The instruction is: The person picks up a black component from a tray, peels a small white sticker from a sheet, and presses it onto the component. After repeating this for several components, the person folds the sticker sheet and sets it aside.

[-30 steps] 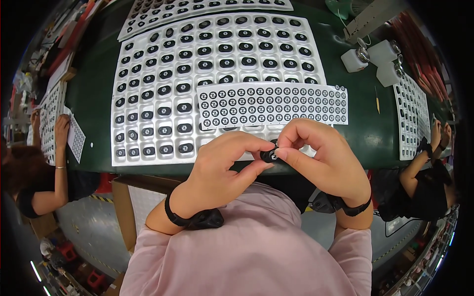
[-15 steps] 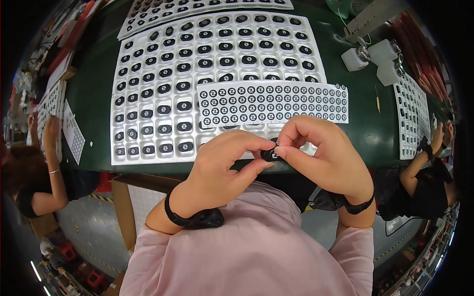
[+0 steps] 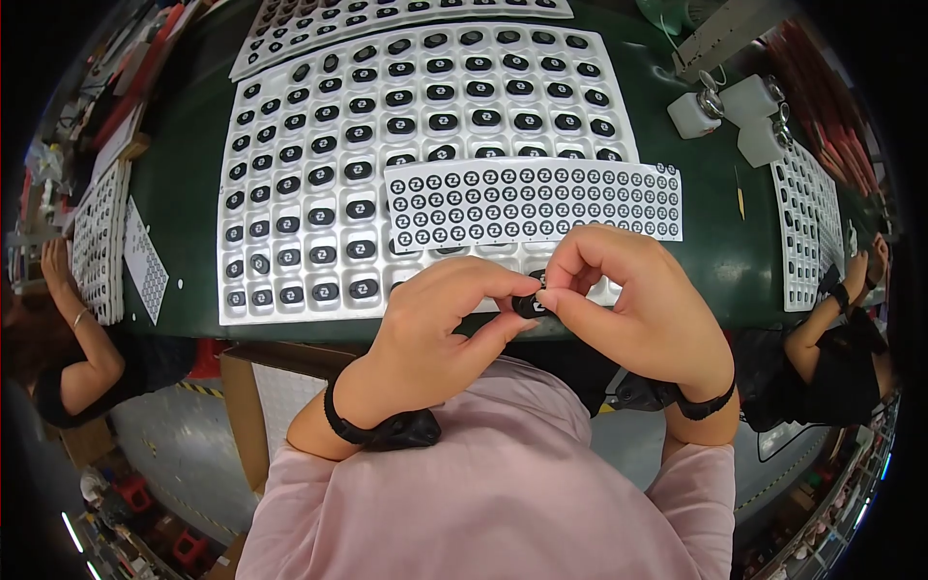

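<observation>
Between the thumb and fingers of my left hand point(image 3: 420, 333) is a small black oval piece point(image 3: 529, 306) with a pale round mark on its face. My right hand point(image 3: 648, 314) pinches thumb and forefinger together against the piece's upper right side; whatever may be between those fingertips is hidden. Just beyond the hands lies a white sheet of round black-and-white stickers point(image 3: 536, 205), resting over part of a white molded tray point(image 3: 290, 318). Rows of similar black oval pieces fill the tray's pockets, most showing a pale mark.
A second tray point(image 3: 416, 17) lies at the far edge of the green table point(image 3: 706, 271). White bottles with metal tops point(image 3: 696, 116) and a thin yellow-handled tool point(image 3: 740, 203) are at the right. Co-workers sit at both sides with trays. An open cardboard box point(image 3: 246, 416) is below the table edge.
My hands hold nearly the same pose, with only a slight shift of the fingers around the piece. At the left, the co-worker's arm has moved.
</observation>
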{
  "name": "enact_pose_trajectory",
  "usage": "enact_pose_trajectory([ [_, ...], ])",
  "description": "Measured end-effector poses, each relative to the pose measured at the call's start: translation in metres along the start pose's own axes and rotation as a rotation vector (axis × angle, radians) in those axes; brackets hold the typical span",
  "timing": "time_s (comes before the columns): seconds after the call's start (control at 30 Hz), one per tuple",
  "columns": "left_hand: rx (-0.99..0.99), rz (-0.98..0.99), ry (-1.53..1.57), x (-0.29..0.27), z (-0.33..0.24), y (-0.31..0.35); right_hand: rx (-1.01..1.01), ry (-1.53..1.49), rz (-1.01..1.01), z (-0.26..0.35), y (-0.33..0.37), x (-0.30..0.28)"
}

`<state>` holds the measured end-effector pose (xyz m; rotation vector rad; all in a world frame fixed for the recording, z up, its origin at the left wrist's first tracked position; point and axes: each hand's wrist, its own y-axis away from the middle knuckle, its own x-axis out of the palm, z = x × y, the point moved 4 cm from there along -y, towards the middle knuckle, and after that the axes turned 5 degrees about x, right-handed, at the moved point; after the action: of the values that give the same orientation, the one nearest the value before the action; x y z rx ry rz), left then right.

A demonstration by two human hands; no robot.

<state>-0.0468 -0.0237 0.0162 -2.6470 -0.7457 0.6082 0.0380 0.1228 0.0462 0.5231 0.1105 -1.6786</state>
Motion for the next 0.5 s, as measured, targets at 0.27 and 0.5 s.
enact_pose_trajectory([
  [0.27, 0.002, -0.005, 0.017, 0.001, 0.001, 0.0, -0.057, 0.05, -0.044, 0.0, 0.004, 0.001],
  [0.5, 0.004, -0.06, 0.02, -0.001, 0.001, -0.001, 0.119, -0.508, -0.095, -0.022, 0.006, 0.019],
])
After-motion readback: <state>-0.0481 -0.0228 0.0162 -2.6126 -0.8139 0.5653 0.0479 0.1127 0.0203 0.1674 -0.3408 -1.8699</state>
